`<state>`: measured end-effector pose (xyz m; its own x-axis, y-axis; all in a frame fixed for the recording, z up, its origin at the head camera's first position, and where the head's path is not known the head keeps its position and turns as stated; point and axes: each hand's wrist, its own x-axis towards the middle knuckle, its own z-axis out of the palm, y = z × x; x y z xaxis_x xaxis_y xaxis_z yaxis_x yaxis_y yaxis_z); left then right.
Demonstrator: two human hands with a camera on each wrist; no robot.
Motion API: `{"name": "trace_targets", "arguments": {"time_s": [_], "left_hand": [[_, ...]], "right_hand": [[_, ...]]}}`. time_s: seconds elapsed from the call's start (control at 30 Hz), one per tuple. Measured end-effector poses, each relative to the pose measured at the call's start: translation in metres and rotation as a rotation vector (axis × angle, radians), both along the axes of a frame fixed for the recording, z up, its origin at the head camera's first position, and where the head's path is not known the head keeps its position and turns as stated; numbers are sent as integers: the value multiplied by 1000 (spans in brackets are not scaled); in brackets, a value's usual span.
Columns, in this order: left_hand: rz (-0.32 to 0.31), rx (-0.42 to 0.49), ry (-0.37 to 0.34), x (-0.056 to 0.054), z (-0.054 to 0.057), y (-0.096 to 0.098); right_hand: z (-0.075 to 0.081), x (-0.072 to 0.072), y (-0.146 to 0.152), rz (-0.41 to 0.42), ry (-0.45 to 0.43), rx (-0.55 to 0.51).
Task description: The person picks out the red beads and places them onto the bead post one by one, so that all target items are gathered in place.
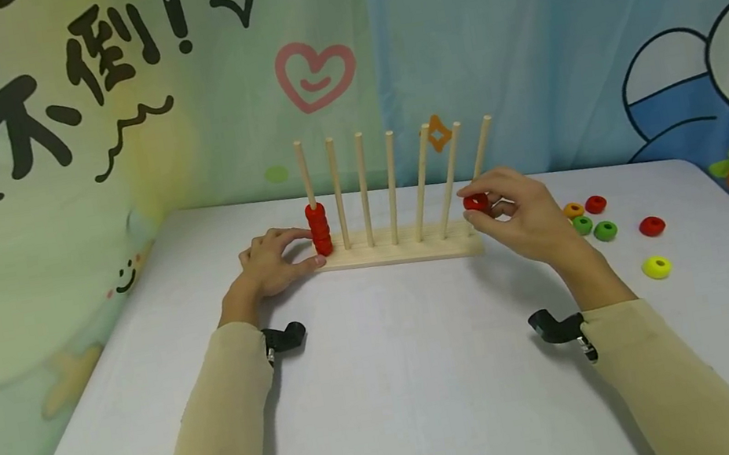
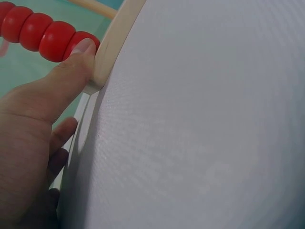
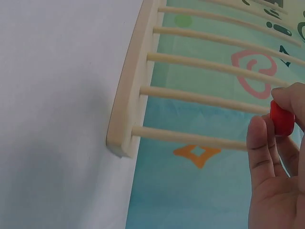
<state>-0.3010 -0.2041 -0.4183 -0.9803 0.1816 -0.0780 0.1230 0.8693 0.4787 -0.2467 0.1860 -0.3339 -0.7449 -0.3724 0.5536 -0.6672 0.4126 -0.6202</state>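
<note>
A wooden peg rack point(image 1: 404, 252) with several upright pegs stands on the table, and a stack of red beads point(image 1: 319, 229) sits on its leftmost peg. My left hand point(image 1: 275, 261) grips the rack's left end, its thumb point(image 2: 78, 64) against the base and the lowest bead of the stack. Partly hidden behind the rack are that hand's other fingertips. Between thumb and fingertips my right hand point(image 1: 512, 208) pinches a single red bead point(image 3: 282, 118), held up beside the rightmost peg point(image 1: 483, 145). In the head view, the bead's hole is visible.
Right of the right hand lie loose beads: an orange one point(image 1: 573, 210), two green ones point(image 1: 605, 231), two red ones point(image 1: 652, 226) and a yellow one point(image 1: 657, 267). A white table point(image 1: 417, 378) carries everything. Behind it hangs a printed cloth point(image 1: 489, 17).
</note>
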Motion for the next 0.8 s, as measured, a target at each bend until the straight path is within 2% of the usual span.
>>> {"name": "trace_targets", "arguments": {"time_s": [0.47,0.8], "left_hand": [[-1,-1,5,0,0,-2],[9,2,2,-1,-1,-1]], "right_hand": [[-3,-3,-13,63,-19,-62],[2,-4,-27,82,-33,-85]]}}
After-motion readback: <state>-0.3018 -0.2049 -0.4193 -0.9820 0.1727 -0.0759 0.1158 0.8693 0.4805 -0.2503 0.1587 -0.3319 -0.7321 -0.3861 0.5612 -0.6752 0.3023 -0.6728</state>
